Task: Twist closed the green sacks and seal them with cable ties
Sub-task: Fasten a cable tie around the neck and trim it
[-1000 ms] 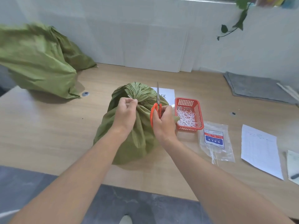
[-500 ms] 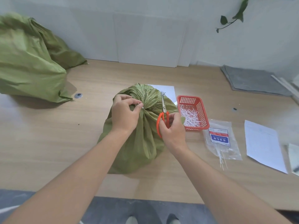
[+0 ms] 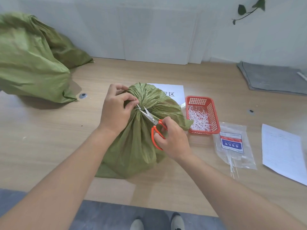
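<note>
- The green sack (image 3: 132, 146) stands near the front edge of the wooden table (image 3: 41, 138), its neck gathered at the top; bare tabletop lies open to its left, up to a second green sack (image 3: 28, 63) slumped in the far left corner.
- The left hand (image 3: 116, 110) pinches the white cable tie (image 3: 138, 106) at the neck between thumb and fingertips.
- The right hand (image 3: 172, 140) grips the orange-handled scissors (image 3: 154, 123), blades parted around the tie's tail.
- Right of the sack, a red basket (image 3: 214, 113) holds white tie offcuts (image 3: 199, 118).
- A clear bag of ties (image 3: 235, 146) with a blue-and-red label lies just in front of the basket; its writing is too small to read.
- A white sheet (image 3: 172, 90) behind the sack shows the character "区".
- A printed paper (image 3: 282, 151) lies at the right edge.
</note>
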`<state>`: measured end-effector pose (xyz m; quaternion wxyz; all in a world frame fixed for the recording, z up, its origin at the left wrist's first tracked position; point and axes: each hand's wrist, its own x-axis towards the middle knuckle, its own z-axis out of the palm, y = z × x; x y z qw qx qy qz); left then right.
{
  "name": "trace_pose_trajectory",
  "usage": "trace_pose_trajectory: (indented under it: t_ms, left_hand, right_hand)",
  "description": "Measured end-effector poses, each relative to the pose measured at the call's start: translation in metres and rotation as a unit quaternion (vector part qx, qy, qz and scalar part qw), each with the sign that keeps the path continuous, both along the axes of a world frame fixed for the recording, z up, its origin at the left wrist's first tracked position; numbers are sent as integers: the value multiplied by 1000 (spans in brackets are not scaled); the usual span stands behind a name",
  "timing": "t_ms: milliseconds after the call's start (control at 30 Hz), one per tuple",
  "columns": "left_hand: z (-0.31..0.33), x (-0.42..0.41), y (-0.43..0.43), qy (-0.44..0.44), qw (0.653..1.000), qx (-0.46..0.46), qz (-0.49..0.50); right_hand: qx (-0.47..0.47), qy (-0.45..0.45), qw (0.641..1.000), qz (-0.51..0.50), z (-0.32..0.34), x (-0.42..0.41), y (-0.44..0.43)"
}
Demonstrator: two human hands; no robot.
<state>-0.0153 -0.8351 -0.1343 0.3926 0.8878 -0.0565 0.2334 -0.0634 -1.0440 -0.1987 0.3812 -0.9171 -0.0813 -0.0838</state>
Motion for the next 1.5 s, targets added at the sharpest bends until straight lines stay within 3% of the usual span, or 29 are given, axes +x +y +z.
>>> trace_pose_trajectory:
  t_ms: [733,1000,1167,1333,1500]
  left_hand:
    - [9,4,-7,-21,999,19,-17]
    - [15,0,-12,17,999,-44,4]
    - [23,-3,-22,10,994,-105,9]
    - [23,-4,-40,30,992,-124,3]
    - [19,-4,-73,66,988,-139,-23]
  right_hand:
    - [-14,-23,998,52,15,21,-3]
    - [-34,-38,998,44,12,17,-7]
    - [99,6,995,-12,13,10,-6]
    - [254,67,960,-101,20,6,-14]
    - [288,73,942,-155,15,5,-39]
